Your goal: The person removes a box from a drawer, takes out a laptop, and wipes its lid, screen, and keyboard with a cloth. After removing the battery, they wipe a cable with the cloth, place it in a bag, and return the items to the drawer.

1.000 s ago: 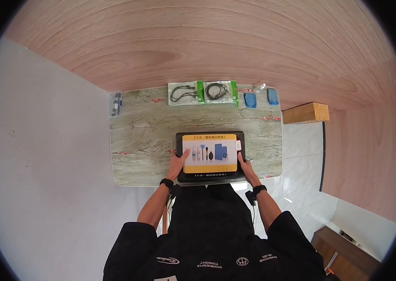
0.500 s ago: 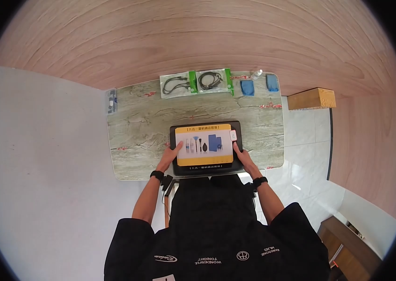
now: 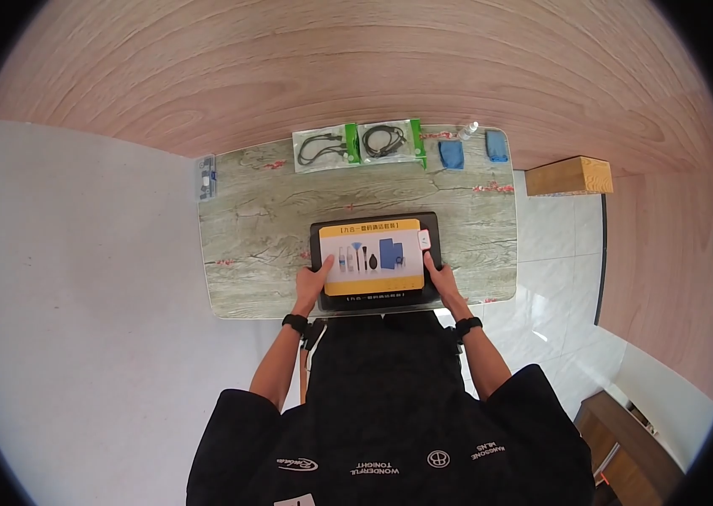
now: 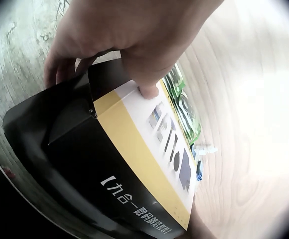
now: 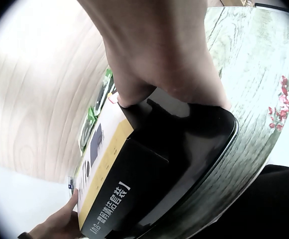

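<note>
Head view: the box (image 3: 373,260) stretches crosswise, facing up.

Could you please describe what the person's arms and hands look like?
The left hand and right hand are bare. The person wears a black left wristband and a black right wristband. The black top has short sleeves and white lettering.
</note>
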A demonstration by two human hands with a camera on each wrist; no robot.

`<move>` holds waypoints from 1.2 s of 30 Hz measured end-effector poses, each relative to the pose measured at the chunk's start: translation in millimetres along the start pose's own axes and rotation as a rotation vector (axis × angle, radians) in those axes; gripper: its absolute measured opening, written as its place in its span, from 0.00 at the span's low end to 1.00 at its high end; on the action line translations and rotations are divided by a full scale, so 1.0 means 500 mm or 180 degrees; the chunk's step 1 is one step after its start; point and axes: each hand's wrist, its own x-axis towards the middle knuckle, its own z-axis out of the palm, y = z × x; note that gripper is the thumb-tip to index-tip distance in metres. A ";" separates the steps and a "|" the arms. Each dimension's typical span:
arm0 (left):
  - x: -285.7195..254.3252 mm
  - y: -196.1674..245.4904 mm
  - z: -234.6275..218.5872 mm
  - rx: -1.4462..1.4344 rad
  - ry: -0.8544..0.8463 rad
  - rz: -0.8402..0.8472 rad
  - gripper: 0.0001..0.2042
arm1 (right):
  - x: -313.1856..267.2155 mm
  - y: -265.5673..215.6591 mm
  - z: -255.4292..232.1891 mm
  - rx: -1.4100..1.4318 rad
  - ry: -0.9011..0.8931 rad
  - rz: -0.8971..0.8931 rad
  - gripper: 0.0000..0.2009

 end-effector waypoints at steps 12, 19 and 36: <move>0.024 -0.034 0.014 -0.0059 0.0080 -0.0011 0.43 | 0.004 0.012 0.019 -0.0359 0.0727 -0.0268 0.49; 0.002 -0.002 0.000 -0.0091 0.0024 -0.0113 0.41 | 0.011 0.027 0.017 -0.0623 0.0857 -0.0321 0.51; -0.003 0.009 0.001 -0.0456 0.0072 -0.0120 0.36 | 0.005 -0.003 0.009 -0.0908 0.0667 -0.0210 0.53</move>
